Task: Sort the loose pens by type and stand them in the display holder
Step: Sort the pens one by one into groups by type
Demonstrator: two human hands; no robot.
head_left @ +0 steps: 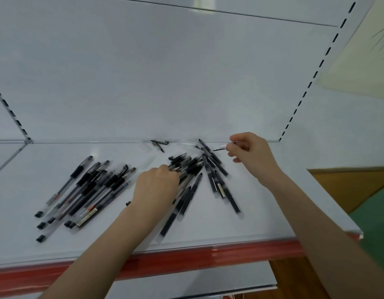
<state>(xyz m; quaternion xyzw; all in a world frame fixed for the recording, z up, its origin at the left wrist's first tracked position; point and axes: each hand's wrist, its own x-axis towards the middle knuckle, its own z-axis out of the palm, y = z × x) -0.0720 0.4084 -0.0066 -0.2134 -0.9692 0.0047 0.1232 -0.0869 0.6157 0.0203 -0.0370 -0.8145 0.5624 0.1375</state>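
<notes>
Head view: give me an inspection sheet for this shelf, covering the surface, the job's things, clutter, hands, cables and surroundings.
Surface: white shelf with a red front strip.
Job's things: left pile of pens; middle pile; right group; display holder not seen.
Clutter: small dark pieces by the back edge.
Hands: left hand rests on the middle pile, fingertips hidden, grip unclear; right hand pinches a slim dark pen.
Cables: nothing seen.
Surroundings: white back panel, slotted upright, wooden surface at right.
</notes>
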